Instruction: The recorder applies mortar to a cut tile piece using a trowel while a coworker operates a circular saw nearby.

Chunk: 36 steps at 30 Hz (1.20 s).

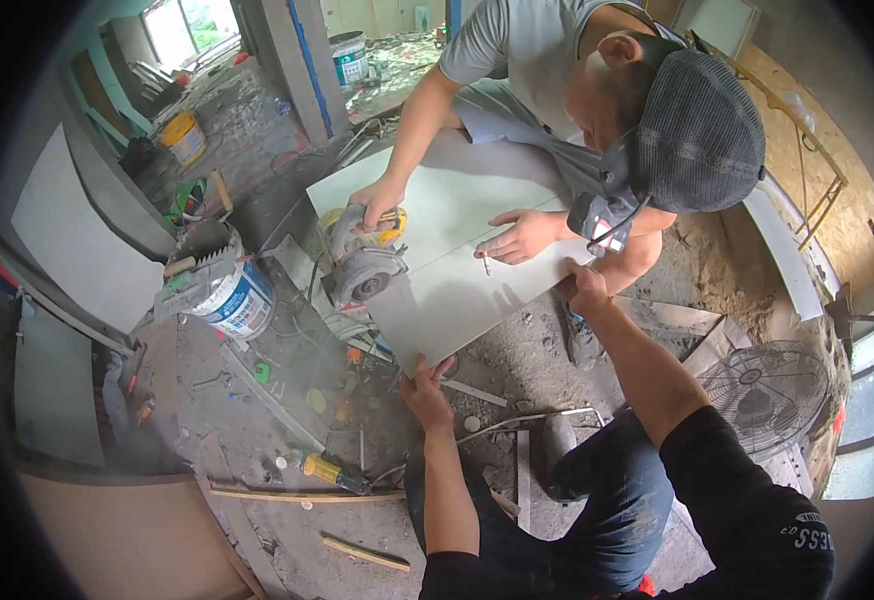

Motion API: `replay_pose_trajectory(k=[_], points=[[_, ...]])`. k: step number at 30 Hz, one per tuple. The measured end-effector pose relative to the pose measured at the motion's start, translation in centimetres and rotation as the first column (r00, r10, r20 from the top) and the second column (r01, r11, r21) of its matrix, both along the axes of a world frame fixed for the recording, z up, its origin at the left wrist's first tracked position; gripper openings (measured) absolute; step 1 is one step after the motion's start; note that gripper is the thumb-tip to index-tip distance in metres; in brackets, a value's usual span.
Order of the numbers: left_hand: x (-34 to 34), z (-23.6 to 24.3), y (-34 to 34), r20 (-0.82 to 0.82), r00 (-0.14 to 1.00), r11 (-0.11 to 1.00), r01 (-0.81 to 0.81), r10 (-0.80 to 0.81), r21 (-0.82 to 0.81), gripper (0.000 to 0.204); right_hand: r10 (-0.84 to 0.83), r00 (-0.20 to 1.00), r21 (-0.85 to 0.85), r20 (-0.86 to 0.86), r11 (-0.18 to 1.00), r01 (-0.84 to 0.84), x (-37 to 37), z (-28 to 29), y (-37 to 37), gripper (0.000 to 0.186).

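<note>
A large pale tile [457, 325] with a thin line across it is held in front of me. My left hand [427, 395] grips its near corner, fingers wrapped under the edge. My right hand [587, 289] closes on the tile's right edge. Across from me a crouching co-worker [517, 60] in a cap presses a dusty yellow-and-grey circular saw [365, 270] to the tile's left side. The co-worker's other hand [529, 236] hovers over the tile with a cigarette between the fingers. What supports the tile underneath is hidden.
Left of the tile stands a white bucket [242, 300] with a handsaw [202, 268] and trowel-like tools on top. A fan [767, 395] is at the right. Cords, wood strips [365, 555] and a yellow-handled tool [329, 470] litter the dusty floor. A yellow bucket [184, 138] stands farther back.
</note>
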<state>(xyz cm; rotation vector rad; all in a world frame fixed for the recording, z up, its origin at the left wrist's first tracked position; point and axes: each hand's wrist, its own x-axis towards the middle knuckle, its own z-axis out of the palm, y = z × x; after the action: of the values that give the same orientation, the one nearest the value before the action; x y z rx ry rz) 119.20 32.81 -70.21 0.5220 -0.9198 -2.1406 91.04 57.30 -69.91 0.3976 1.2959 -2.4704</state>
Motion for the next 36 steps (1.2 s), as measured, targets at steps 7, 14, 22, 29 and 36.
replay_pose_trajectory(k=[7, 14, 22, 29, 36], points=[[-0.3, 0.3, 0.3, -0.005, 1.0, 1.0, -0.001, 0.001, -0.007, 0.033, -0.045, 0.999, -0.017, -0.015, 0.999, 0.045, 0.0, 0.6, 0.1, 0.032], [0.0, -0.3, 0.2, -0.015, 1.0, 1.0, 0.01, -0.01, -0.002, 0.031, -0.028, 0.999, 0.034, -0.018, 0.999, 0.029, 1.0, 1.8, 0.0, 0.032], [-0.9, -0.2, -0.1, 0.016, 1.0, 0.999, -0.012, 0.011, 0.032, 0.032, -0.053, 0.999, 0.045, -0.011, 0.998, 0.054, -0.6, 0.0, 1.1, 0.032], [0.0, -1.3, -1.8, 0.009, 1.0, 1.0, 0.006, -0.006, 0.006, 0.032, -0.013, 0.998, 0.059, 0.057, 0.998, 0.009, 0.0, 0.0, -1.4, 0.028], [0.1, -1.2, -1.6, -0.004, 1.0, 1.0, 0.01, -0.01, -0.005, 0.034, -0.018, 0.999, 0.116, 0.038, 0.993, 0.013, 0.4, 0.4, -1.1, 0.028]])
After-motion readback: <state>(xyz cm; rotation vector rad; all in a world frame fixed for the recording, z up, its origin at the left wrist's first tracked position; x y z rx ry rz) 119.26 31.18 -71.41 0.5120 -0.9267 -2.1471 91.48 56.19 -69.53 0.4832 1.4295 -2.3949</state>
